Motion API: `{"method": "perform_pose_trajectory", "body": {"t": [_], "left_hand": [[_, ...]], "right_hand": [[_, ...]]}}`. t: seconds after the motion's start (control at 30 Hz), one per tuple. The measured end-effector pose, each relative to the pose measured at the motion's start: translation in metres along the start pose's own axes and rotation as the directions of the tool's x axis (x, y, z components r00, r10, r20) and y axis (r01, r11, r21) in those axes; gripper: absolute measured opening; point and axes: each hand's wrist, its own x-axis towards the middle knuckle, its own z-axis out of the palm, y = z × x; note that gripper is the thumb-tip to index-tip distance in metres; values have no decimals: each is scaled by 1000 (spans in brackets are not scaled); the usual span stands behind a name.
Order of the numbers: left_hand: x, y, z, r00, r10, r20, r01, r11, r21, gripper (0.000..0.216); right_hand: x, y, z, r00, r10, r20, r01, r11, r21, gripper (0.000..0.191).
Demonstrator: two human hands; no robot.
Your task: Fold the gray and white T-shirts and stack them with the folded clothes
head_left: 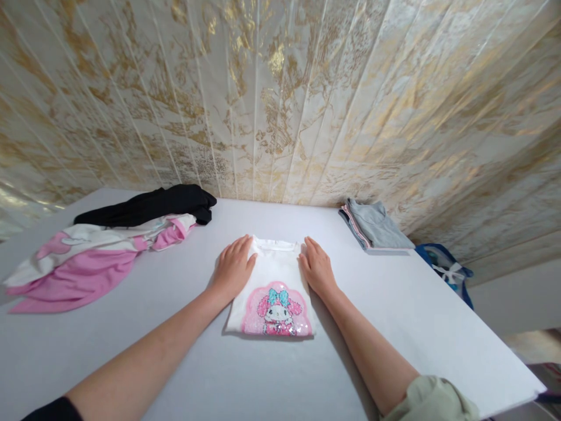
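Observation:
A white T-shirt (274, 266) lies folded into a neat rectangle in the middle of the table, its collar toward the wall. On its front is a pink sequined cartoon character with a turquoise bow. My left hand (234, 266) rests along the shirt's upper left edge, fingers stretched forward and thumb on the fabric. At the upper right edge, my right hand (318, 266) lies the same way, with its fingertips beside the collar. Neither hand grasps the cloth.
Left on the white table (184, 362) lie a crumpled pink-and-white garment (100, 263) and a black garment (149, 206). A folded clothes stack (379, 225), grey on top, sits back right. Beyond the right edge is a blue bag (445, 269). A gold-patterned curtain (272, 105) hangs behind.

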Motion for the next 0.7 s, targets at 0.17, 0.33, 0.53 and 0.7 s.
{"method": "perform_pose_trajectory", "body": {"t": [0.17, 0.33, 0.53, 0.7], "left_hand": [[11, -10, -8, 984, -170, -46, 168, 985, -40, 20], [10, -10, -8, 984, -173, -46, 170, 984, -61, 10], [10, -11, -5, 986, -159, -52, 156, 986, -56, 11], [11, -13, -3, 987, -156, -48, 153, 986, -71, 14]], "right_hand": [[3, 17, -1, 993, 90, -82, -84, 994, 75, 21], [9, 19, 3, 988, 95, -119, -69, 976, 205, 13], [13, 14, 7, 981, 131, -144, -84, 953, 291, 8], [14, 10, 7, 979, 172, -106, -105, 883, 458, 9]]}}
